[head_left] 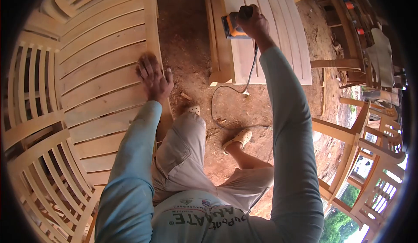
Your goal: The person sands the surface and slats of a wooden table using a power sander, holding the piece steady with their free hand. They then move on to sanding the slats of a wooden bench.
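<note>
An orange and black power sander (235, 25) rests at the near left edge of a slatted wooden panel (278, 34). My right hand (254, 24) is wrapped round the sander's dark top, and its cord hangs down to the ground. On the left, my left hand (154, 79) lies with its fingers spread over the front rail of a slatted wooden bench seat (102, 64). A brownish blurred patch shows at its fingertips; whether it is a separate thing I cannot tell.
The sander's cord (212, 106) loops across the dirt floor (187, 38) between the bench and the panel. Slatted chair backs (43, 169) stand at the left. Wooden frames and chairs (365, 147) are at the right, with a workbench (348, 25) above them.
</note>
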The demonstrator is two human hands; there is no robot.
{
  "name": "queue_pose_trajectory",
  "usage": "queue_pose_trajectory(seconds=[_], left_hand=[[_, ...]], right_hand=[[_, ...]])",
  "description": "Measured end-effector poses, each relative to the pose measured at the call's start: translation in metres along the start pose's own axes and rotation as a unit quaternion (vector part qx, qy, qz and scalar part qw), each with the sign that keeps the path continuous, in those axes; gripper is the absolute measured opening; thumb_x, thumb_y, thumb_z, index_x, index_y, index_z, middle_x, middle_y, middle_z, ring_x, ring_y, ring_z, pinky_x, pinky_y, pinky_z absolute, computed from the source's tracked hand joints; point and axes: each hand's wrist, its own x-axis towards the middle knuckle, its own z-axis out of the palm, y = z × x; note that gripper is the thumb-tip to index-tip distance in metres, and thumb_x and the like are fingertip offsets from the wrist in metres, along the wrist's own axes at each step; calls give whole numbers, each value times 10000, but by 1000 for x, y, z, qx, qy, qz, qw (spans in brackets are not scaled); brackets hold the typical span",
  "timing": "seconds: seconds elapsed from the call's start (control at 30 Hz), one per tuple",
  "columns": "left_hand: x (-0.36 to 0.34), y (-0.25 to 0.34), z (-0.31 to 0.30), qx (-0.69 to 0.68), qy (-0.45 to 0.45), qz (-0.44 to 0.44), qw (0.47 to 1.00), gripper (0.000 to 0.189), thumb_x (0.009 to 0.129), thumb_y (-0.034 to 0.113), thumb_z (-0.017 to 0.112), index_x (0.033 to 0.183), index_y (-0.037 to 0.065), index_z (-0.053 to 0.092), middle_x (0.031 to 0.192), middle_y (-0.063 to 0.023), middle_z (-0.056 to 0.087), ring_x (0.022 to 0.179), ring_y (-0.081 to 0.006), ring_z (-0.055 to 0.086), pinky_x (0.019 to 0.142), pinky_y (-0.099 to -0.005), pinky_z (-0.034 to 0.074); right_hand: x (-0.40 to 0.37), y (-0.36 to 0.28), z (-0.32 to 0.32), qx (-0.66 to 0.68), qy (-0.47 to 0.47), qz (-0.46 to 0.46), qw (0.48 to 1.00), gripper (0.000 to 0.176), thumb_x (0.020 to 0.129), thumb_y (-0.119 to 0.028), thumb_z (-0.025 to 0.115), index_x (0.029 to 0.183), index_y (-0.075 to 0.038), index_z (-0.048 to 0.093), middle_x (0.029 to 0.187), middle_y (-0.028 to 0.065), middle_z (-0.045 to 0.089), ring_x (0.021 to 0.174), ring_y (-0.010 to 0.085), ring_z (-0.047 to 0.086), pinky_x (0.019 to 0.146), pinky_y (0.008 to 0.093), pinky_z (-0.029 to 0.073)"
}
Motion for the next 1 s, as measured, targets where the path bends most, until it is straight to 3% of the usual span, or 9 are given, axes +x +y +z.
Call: queue_pose_trajectory(seconds=[0.03,0.17,0.37,0.4,0.53,0.63,0.7,0.8,1.0], left_hand=[[1,-1,0,-2,-5,-1,1000,831,937,455,619,1584,-1,364,1651,-296,300,1518,-471,284,1235,-636,226],[1,-1,-4,-9,-23,-3,1000,813,958,464,606,1587,12,361,1651,-284,295,1529,-466,263,1238,-636,204],[0,-2,-1,-13,-1,6,1000,810,946,450,622,1581,15,371,1654,-280,297,1524,-457,274,1237,-631,208],[-1,-2,-2,-12,-2,4,1000,808,945,447,623,1580,15,373,1655,-277,298,1523,-454,278,1238,-630,208],[1,1,-8,-18,6,4,1000,801,938,434,620,1578,16,381,1654,-268,312,1527,-450,277,1239,-631,213],[0,-2,-1,-6,12,-3,1000,798,930,440,613,1572,20,394,1647,-269,326,1524,-457,281,1238,-631,224],[-3,-4,6,6,1,-9,1000,784,954,462,580,1579,29,390,1665,-251,300,1533,-435,270,1232,-641,213],[-6,-5,12,1,27,-4,1000,780,957,478,564,1574,29,398,1662,-253,306,1532,-439,271,1236,-638,207],[-4,-4,9,-14,25,-3,1000,808,911,429,631,1565,10,406,1654,-288,294,1515,-484,284,1228,-656,236]], right_hand=[[16,-1,0,-24,-39,28,999,947,759,-643,741,1512,-138,468,1266,207,716,1225,375,667,1037,460,513],[35,1,3,-15,-42,63,997,1027,722,-664,747,1543,-126,443,1313,239,682,1257,392,645,1059,454,505],[-34,-14,-3,-7,-34,-9,999,914,758,-656,747,1499,-188,489,1279,261,663,1152,448,682,1001,519,535],[-57,-28,-15,-11,-48,-36,998,799,770,-583,774,1445,-249,509,1214,237,669,1104,448,696,949,530,558],[-126,-55,-26,-81,-118,-134,981,695,824,-451,770,1440,-305,484,1156,212,648,1025,451,717,825,559,593],[-176,-48,-17,-25,-135,-172,975,812,767,-110,844,1456,-268,446,1206,252,558,990,452,709,802,501,631],[-212,-60,-41,-58,-150,-173,972,790,772,-94,816,1462,-250,465,1254,189,550,1014,415,704,819,532,615],[-247,-61,-51,-61,-153,-189,968,673,821,-61,741,1439,-196,510,1176,175,550,1012,383,678,834,504,577],[-211,-59,-43,-52,-136,-160,976,778,777,-79,779,1480,-203,469,1282,213,539,1057,426,683,844,513,600]])
